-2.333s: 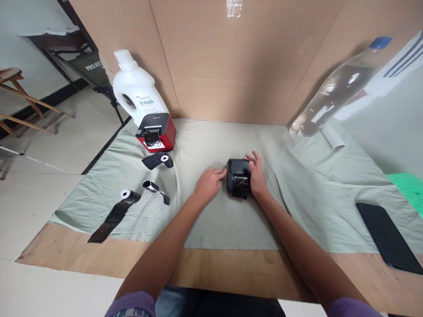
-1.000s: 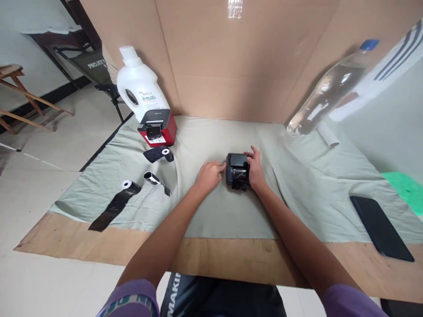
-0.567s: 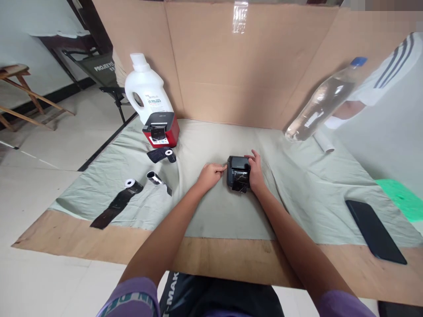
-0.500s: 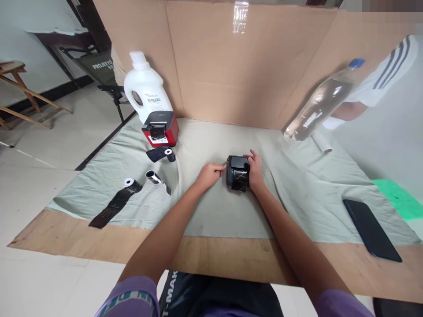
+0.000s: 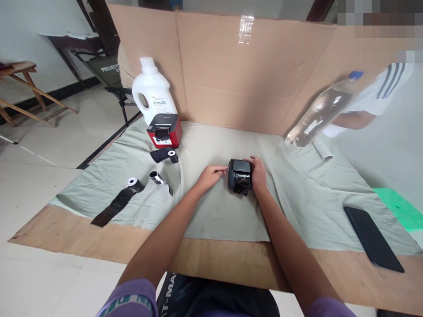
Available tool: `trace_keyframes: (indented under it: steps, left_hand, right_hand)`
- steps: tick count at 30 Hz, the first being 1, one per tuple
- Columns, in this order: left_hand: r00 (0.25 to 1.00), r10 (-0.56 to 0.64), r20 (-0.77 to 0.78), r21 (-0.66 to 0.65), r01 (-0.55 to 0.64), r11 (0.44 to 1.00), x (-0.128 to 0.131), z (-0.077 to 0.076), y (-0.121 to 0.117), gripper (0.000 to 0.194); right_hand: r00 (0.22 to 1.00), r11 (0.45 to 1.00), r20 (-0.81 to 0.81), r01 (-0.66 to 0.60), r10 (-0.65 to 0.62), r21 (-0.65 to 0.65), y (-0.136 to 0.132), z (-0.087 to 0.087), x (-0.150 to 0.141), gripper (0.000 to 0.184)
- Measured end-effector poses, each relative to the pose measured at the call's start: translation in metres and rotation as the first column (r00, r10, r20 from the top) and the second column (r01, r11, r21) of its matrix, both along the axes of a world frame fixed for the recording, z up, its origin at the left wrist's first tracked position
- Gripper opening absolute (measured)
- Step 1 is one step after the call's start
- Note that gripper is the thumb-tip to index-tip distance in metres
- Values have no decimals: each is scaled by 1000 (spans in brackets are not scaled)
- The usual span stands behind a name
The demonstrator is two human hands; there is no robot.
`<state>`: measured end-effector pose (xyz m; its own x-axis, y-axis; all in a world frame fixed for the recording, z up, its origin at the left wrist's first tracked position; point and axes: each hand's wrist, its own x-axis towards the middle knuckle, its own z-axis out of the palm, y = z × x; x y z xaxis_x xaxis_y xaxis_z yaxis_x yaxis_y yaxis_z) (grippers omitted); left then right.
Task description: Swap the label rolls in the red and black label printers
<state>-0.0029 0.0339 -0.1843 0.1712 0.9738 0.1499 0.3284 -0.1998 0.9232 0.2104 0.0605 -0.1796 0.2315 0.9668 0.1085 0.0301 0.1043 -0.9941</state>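
Observation:
A small black receipt printer (image 5: 241,165) sits on the cloth in front of me, with a glossy black strip (image 5: 243,181) hanging over its front. My left hand (image 5: 211,176) is at the printer's left side, index finger stretched to its edge and the other fingers curled in. My right hand (image 5: 258,175) wraps the printer's right side, fingers reaching round the back edge. To the left lie a black paper roll with a long unrolled tail (image 5: 114,207), a smaller roll (image 5: 158,178) and another dark roll (image 5: 165,155).
At the back left, a red and black printer (image 5: 164,131) stands before a white detergent jug (image 5: 155,94). On the right are a tilted water bottle (image 5: 319,112), a white tube (image 5: 323,149) and a phone (image 5: 373,237). A cardboard screen (image 5: 231,75) closes the back; beyond it shows a person's striped sleeve (image 5: 390,83).
The view has tilted up a little, so everything sits slightly lower. Both hands stay at the black printer, the left fingertip still on its left side.

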Motion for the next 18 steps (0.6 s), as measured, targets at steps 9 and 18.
trace_keyframes:
  steps: [9, 18]
  left_hand:
    - [992, -88, 88, 47, 84, 995, 1, 8, -13, 65]
    - [991, -137, 0, 103, 136, 985, -4, 0, -6, 80]
  right_hand:
    - [997, 999, 65, -40, 40, -2, -1, -2, -1, 43]
    - [999, 999, -11, -48, 48, -6, 0, 1, -2, 44]
